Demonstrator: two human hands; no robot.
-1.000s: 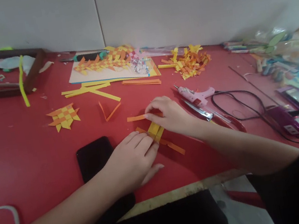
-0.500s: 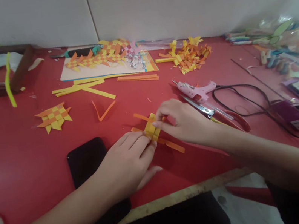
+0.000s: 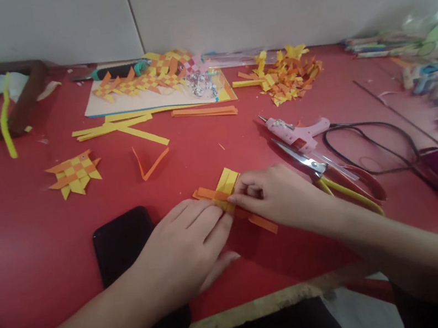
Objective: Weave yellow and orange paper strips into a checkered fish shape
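Note:
On the red table, yellow paper strips (image 3: 228,181) lie crossed with orange paper strips (image 3: 264,224) in a small weave. My left hand (image 3: 197,235) presses the weave down with its fingertips, fingers stretched out and thumb apart. From the right, my right hand (image 3: 268,195) pinches an orange strip at the crossing between thumb and forefinger. Part of the weave is hidden under the fingers. A woven paper fish (image 3: 75,174) in yellow and orange lies to the left, and a folded orange strip (image 3: 156,164) rests behind my hands.
A black phone (image 3: 124,236) lies by my left forearm. Scissors (image 3: 315,165) and a pink glue gun (image 3: 297,131) with its cord are at the right. Behind are loose yellow strips (image 3: 141,135), a pile of paper scraps (image 3: 292,76) and a brown wooden frame (image 3: 31,94).
The orange strip that stuck out behind the weave now lies across the yellow strips. My right hand has shifted slightly toward me, and the view has turned a little.

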